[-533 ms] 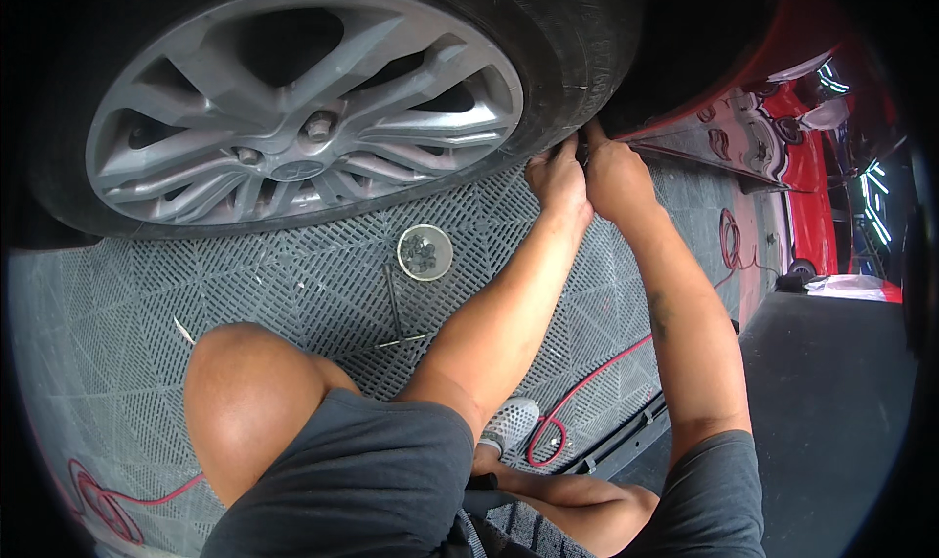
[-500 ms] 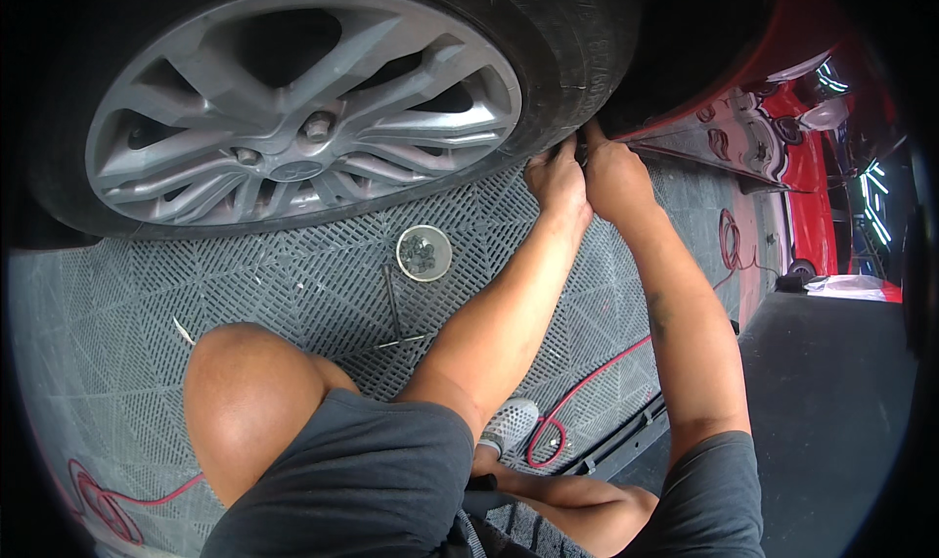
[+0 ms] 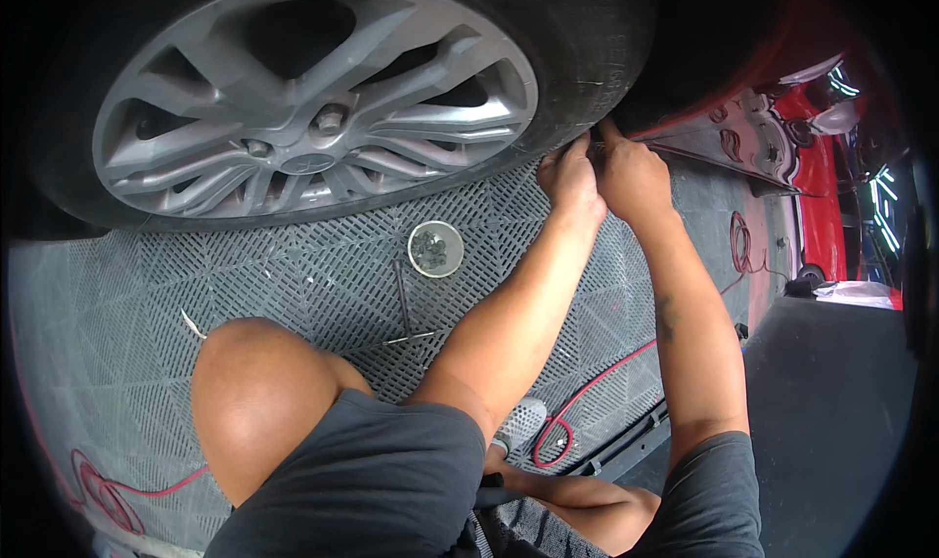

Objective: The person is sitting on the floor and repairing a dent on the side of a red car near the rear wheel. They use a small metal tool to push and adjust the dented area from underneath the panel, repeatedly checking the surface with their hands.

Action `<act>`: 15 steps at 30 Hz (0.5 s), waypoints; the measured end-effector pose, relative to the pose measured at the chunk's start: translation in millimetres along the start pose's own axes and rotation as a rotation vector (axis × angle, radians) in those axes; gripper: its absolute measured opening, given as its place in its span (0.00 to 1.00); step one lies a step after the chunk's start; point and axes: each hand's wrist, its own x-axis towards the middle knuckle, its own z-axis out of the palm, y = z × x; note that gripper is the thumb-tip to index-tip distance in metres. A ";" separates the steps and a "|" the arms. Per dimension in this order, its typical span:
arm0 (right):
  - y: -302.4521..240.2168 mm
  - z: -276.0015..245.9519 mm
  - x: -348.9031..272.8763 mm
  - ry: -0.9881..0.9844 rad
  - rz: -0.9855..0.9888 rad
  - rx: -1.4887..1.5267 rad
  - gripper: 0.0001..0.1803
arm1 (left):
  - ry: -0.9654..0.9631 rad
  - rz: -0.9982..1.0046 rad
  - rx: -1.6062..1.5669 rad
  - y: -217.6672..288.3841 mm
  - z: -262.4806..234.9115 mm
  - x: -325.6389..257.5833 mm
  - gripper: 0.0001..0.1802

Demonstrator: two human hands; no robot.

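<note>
Both my arms reach forward to the gap between the tyre (image 3: pixel 577 79) and the lower edge of a red car's body (image 3: pixel 709 103). There my left hand (image 3: pixel 570 179) is closed, its fingertips pressed together beside the tyre. Right against it, my right hand (image 3: pixel 636 178) has its fingers curled, with one finger pointing up into the dark wheel arch. Whatever the two hands grip there is hidden by the fingers and the shadow. A silver multi-spoke alloy wheel (image 3: pixel 328 69) with two lug bolts showing fills the upper left.
A white tub (image 3: pixel 436 249) of small dark parts stands on the grey grated floor (image 3: pixel 293 274). Close by lies a thin T-shaped metal tool (image 3: pixel 402 299). Red hose (image 3: pixel 597 374) runs along the right, with another coil (image 3: pixel 103 490) at lower left.
The whole view has shifted slightly, so wheel, tub and hands sit a little further right. Both hands stay together at the same gap behind the tyre.
</note>
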 end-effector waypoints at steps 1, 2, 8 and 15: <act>-1.7 1.1 0.7 0.005 -0.005 0.000 0.32 | 0.004 0.008 0.011 2.1 -0.6 1.8 0.10; -0.4 0.3 0.1 0.009 -0.003 -0.006 0.32 | 0.007 0.009 0.021 1.5 1.3 1.3 0.10; 4.6 2.8 0.2 0.047 -0.041 -0.022 0.30 | 0.060 0.004 0.020 3.3 11.9 -3.2 0.14; 0.0 1.1 1.2 0.026 -0.073 0.003 0.30 | 0.050 -0.009 0.069 8.2 7.1 6.3 0.15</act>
